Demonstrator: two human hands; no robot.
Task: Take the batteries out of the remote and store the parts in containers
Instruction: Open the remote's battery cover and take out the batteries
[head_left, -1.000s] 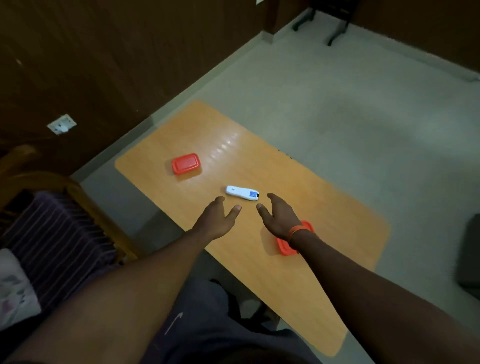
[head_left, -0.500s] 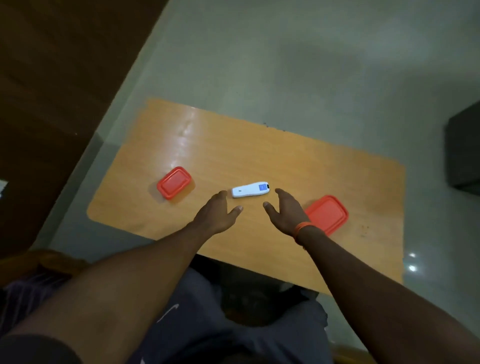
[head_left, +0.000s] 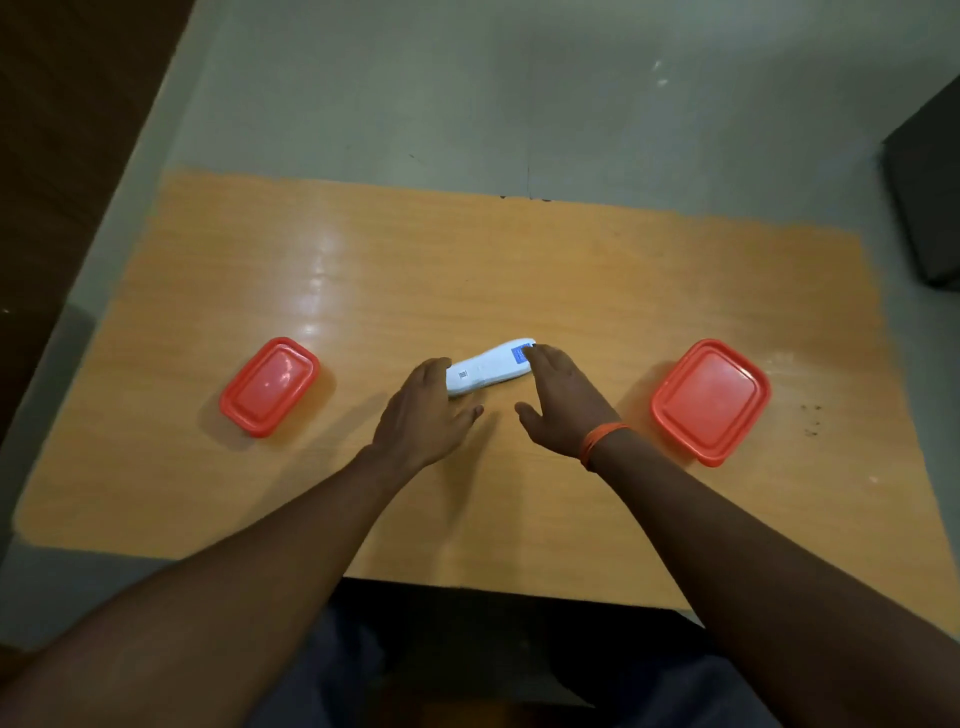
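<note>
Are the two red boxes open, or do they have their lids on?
Shut. The left red box and right red box each show a flat red lid seated over the rim, with no inside visible.

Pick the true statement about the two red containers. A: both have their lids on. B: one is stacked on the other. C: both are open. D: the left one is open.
A: the small red container and the large red container each sit closed, apart, on either side of the remote.
</note>
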